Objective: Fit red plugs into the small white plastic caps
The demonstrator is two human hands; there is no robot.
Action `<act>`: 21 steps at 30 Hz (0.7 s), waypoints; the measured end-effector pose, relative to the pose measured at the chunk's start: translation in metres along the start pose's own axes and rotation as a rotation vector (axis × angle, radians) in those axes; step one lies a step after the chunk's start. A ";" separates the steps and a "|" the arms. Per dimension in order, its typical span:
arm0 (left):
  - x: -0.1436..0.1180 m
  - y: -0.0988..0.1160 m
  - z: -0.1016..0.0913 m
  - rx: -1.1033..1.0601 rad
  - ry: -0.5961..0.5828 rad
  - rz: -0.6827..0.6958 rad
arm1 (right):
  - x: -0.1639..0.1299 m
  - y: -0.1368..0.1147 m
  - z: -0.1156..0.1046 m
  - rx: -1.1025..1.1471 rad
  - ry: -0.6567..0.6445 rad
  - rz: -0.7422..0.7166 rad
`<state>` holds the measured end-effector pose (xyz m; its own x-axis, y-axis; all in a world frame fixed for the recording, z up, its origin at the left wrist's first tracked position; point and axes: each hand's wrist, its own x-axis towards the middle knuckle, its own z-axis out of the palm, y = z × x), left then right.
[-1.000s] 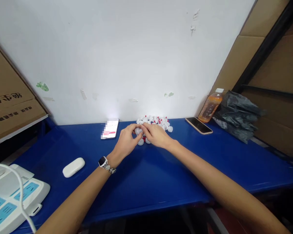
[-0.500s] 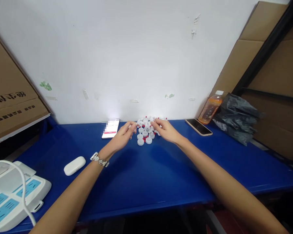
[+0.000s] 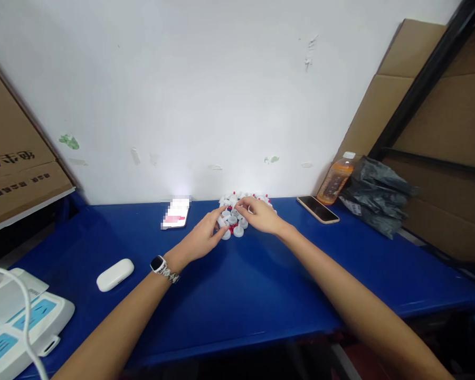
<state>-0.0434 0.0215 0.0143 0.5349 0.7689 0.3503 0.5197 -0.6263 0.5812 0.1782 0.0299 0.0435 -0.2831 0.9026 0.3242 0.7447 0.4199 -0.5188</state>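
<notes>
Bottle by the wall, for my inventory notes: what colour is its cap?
White, on the bottle of orange drink; head view.

Blue table, white caps, two phones, earbud case, bottle

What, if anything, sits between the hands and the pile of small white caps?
Nothing visible. Both the left hand and the right hand are already at the pile of white caps on the blue table; fingertips reach in among them.

white caps | small, round, red bits among them | heaped on blue table, near wall
</notes>
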 end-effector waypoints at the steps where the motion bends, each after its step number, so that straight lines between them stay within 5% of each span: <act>1: 0.000 0.002 0.001 0.013 0.004 0.011 | -0.005 -0.002 -0.001 0.072 -0.016 -0.002; 5: 0.001 0.015 0.010 0.012 0.025 0.058 | -0.029 -0.015 0.001 0.344 -0.095 -0.060; 10: 0.004 0.030 0.020 -0.006 0.042 0.059 | -0.043 -0.011 -0.004 0.542 -0.033 -0.026; 21: 0.005 0.011 0.008 0.168 0.079 0.045 | -0.034 0.027 -0.004 0.022 -0.144 -0.029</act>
<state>-0.0294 0.0171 0.0164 0.5093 0.7434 0.4335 0.6037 -0.6676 0.4356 0.2102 0.0105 0.0219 -0.3894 0.8937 0.2229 0.7221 0.4464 -0.5286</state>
